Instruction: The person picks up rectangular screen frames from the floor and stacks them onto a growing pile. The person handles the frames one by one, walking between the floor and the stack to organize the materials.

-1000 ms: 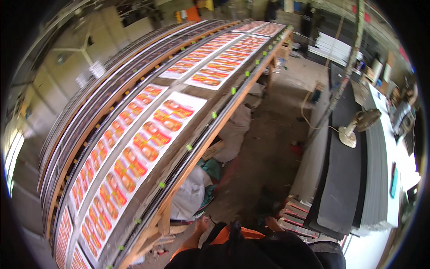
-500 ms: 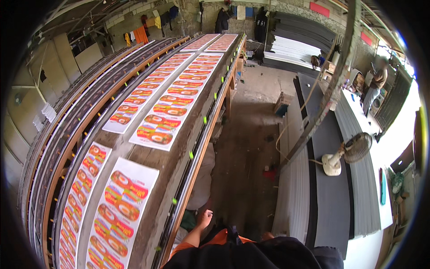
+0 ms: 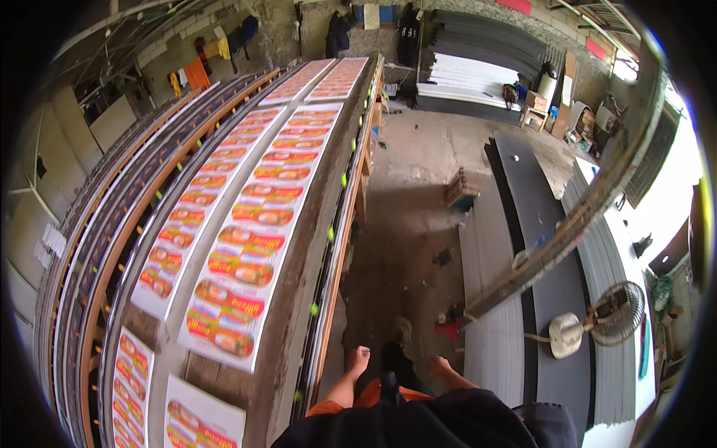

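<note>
Neither of my hands shows in the head view. At the bottom I see only my dark top, orange shorts and my bare left foot (image 3: 358, 361) and right foot (image 3: 441, 366) on the dirt floor. To my left runs a long wooden table (image 3: 299, 246) covered with rows of printed sheets (image 3: 246, 254) in orange, red and yellow. Small green pegs (image 3: 331, 234) line the table's right edge.
A low stack of grey and black sheets (image 3: 538, 216) lies to my right, with a white fan (image 3: 616, 313) standing on it. A slanted wooden post (image 3: 575, 224) crosses above the stack. More piled sheets (image 3: 478, 67) and hanging clothes (image 3: 198, 71) line the far wall.
The view has moved along the aisle beside the table and turned to look down its length. The fan has slid from mid right to lower right. Both feet now show.
</note>
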